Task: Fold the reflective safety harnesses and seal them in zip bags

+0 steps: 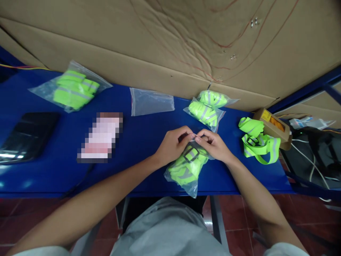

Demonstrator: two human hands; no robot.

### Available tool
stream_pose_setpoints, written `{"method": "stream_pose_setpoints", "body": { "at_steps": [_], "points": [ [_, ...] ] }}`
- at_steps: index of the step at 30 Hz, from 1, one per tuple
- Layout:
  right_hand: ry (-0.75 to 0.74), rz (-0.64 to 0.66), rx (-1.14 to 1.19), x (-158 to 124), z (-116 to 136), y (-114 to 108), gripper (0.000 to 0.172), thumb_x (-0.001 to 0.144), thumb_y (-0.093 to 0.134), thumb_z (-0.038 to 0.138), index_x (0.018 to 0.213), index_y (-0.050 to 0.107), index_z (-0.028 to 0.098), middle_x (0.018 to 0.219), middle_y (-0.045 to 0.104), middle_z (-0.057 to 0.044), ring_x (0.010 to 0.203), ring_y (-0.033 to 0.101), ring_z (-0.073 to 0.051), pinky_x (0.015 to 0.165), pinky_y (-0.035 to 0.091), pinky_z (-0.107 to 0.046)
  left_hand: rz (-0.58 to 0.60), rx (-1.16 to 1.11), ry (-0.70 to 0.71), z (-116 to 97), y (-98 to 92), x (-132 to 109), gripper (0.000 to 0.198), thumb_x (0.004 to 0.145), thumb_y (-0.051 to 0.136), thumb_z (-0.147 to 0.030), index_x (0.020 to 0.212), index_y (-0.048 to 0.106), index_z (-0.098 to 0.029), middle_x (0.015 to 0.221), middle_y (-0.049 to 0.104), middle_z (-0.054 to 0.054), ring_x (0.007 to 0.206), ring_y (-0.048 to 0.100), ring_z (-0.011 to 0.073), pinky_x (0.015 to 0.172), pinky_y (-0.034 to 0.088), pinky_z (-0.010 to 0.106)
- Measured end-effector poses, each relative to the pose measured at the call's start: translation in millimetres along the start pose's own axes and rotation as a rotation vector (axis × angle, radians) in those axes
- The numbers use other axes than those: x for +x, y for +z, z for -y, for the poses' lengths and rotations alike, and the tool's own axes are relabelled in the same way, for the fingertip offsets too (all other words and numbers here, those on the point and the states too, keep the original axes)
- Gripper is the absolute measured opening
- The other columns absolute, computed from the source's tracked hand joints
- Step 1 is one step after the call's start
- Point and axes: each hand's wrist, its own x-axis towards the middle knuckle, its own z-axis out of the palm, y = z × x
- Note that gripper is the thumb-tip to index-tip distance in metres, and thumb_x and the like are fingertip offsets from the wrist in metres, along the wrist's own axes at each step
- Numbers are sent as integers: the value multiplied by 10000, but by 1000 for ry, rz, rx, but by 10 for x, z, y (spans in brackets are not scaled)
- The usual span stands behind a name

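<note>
Between my hands, near the table's front edge, lies a clear zip bag [194, 190] holding a folded neon-yellow reflective belt [183, 174] with a black buckle. My left hand [174, 144] pinches the bag's top edge between thumb and fingers. Close beside it, my right hand [214, 144] pinches the same edge, the thumbs almost meeting. Just beyond my hands are two more bagged reflective belts [204, 113], one behind the other. Off to the right lies a loose reflective belt [274, 147], partly coiled, with a black buckle.
A flat zip bag [151, 102] lies at the back of the blue table [138, 142]. Further left are a larger bag of yellow bands [74, 89], a blurred-out phone-like item [101, 137] and a black case [29, 135]. A cardboard box [274, 124] stands right, before the cardboard wall [106, 42].
</note>
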Motion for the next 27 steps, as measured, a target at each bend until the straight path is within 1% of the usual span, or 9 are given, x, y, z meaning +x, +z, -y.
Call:
{"method": "stream_pose_setpoints", "body": {
  "at_steps": [3, 6, 8, 10, 14, 17, 22, 25, 27],
  "points": [
    [-22, -27, 20, 45, -37, -29, 417, 931, 621, 607, 833, 598, 202, 544, 432, 74, 458, 356, -69, 462, 240, -229, -131, -61, -47, 38, -81, 87, 243, 978, 578, -396, 900, 686, -192, 829, 707, 8, 744, 629, 144, 699, 464, 261],
    [-18, -100, 110, 98, -90, -53, 464, 884, 647, 664, 834, 596, 205, 513, 498, 69, 426, 452, -90, 457, 322, -235, -273, -268, -193, 54, -250, 223, 241, 963, 585, -413, 1028, 670, -197, 924, 719, 40, 741, 653, 155, 648, 498, 267],
    [-24, -170, 152, 122, -84, -117, 492, 839, 682, 688, 834, 614, 201, 524, 524, 59, 437, 495, -102, 469, 367, -244, -317, -401, -285, 50, -398, 307, 267, 962, 580, -415, 1113, 630, -201, 1012, 724, 69, 779, 688, 167, 644, 527, 274],
    [-58, -288, 204, 125, -40, -260, 488, 790, 741, 674, 832, 625, 202, 557, 524, 57, 446, 473, -93, 463, 365, -244, -352, -394, -272, 48, -548, 364, 270, 943, 611, -402, 1127, 607, -205, 1078, 723, 86, 842, 707, 174, 686, 551, 279],
    [-177, -590, 376, 118, -4, -700, 450, 740, 808, 605, 835, 581, 229, 631, 473, 64, 473, 369, -67, 442, 336, -228, -383, -75, -85, 89, -765, 411, 296, 902, 654, -354, 1159, 590, -220, 1117, 725, 85, 970, 706, 193, 838, 566, 320],
    [-153, -709, 376, 169, -150, -906, 488, 759, 735, 677, 866, 546, 240, 651, 470, 64, 496, 441, -80, 471, 420, -233, -342, 337, -42, 154, -812, 412, 362, 914, 613, -310, 1261, 577, -214, 1265, 693, 131, 1188, 658, 271, 1048, 497, 448],
    [-25, -632, 112, 240, -452, -821, 529, 784, 706, 687, 981, 577, 214, 594, 575, 51, 447, 541, -118, 421, 424, -235, -253, 919, -274, 338, -674, 341, 536, 989, 492, -397, 1461, 486, -142, 1566, 441, 269, 1460, 397, 463, 1138, 261, 729],
    [-8, -585, -1, 209, -474, -715, 488, 886, 594, 679, 1052, 533, 225, 561, 588, 61, 412, 552, -126, 406, 417, -226, -184, 1018, -281, 421, -575, 270, 523, 1014, 419, -400, 1464, 496, -144, 1592, 403, 271, 1489, 356, 450, 1148, 236, 729],
    [6, -544, -37, 192, -453, -670, 475, 927, 525, 681, 1086, 500, 234, 590, 609, 55, 439, 591, -139, 423, 449, -233, -178, 1052, -222, 423, -553, 233, 504, 1024, 374, -370, 1462, 499, -154, 1567, 442, 258, 1445, 426, 428, 1138, 289, 687]
  ]
}}
